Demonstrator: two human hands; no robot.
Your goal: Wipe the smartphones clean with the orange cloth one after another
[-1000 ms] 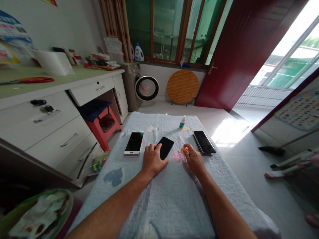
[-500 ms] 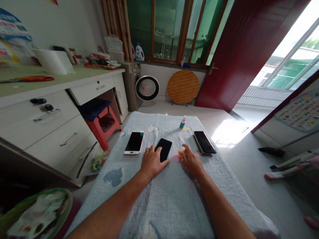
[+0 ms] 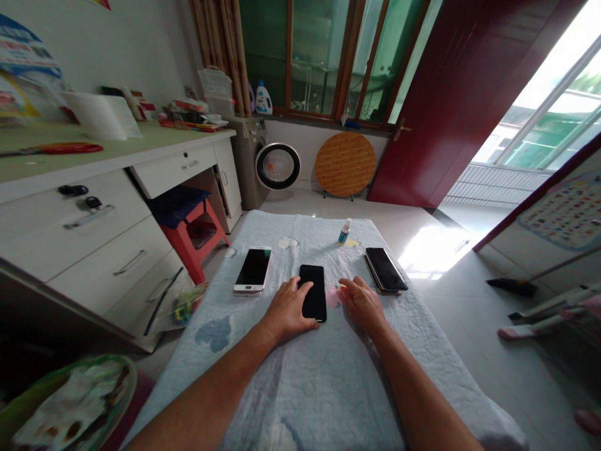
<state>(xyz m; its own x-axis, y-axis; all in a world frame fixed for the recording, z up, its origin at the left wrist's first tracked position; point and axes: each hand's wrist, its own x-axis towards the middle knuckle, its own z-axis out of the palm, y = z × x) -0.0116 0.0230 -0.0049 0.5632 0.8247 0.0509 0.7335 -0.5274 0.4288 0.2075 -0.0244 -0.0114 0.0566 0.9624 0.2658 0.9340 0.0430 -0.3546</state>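
Note:
A black phone [image 3: 315, 295] lies face up on the cloth-covered table [image 3: 328, 388]. My left hand [image 3: 290, 305] rests at its left side, fingers apart, with fingertips on its left edge and the thumb by its lower end. To the right of the phone is my right hand [image 3: 361, 302], its fingers curled, with a small orange thing [image 3: 342, 287] partly visible at the fingertips. A white phone [image 3: 253, 269] with a dark screen lies on the left. Another dark phone [image 3: 385, 269] lies on something flat at the right. Farther back stands a small spray bottle [image 3: 344, 232].
Left of the table are a red stool [image 3: 200, 235] with a dark top and a white drawer desk [image 3: 94, 232]. A basin [image 3: 126, 401] sits at the lower left. Behind are an open washer door [image 3: 278, 166], a round wooden board [image 3: 345, 164] and a red door [image 3: 451, 94].
The black phone has turned from a slant to nearly straight and sits slightly nearer. My left hand has shifted with it. The fingers of my right hand have drawn in.

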